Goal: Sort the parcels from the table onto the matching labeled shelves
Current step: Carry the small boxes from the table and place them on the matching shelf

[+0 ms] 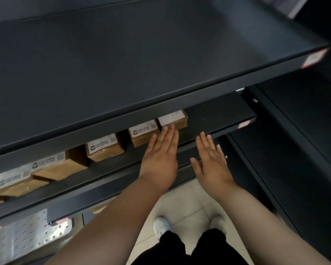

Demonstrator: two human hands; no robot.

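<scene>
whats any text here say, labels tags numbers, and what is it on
parcel labels: a logo, a code square and lines of print, all too blurred to read
shelf-edge tags: white with red border, print too blurred to read
No other writing shows.

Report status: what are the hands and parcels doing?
Left hand open, fingertips at rightmost brown cardboard parcel on dark metal shelf. Right hand open, empty. Nothing blocking.
</scene>
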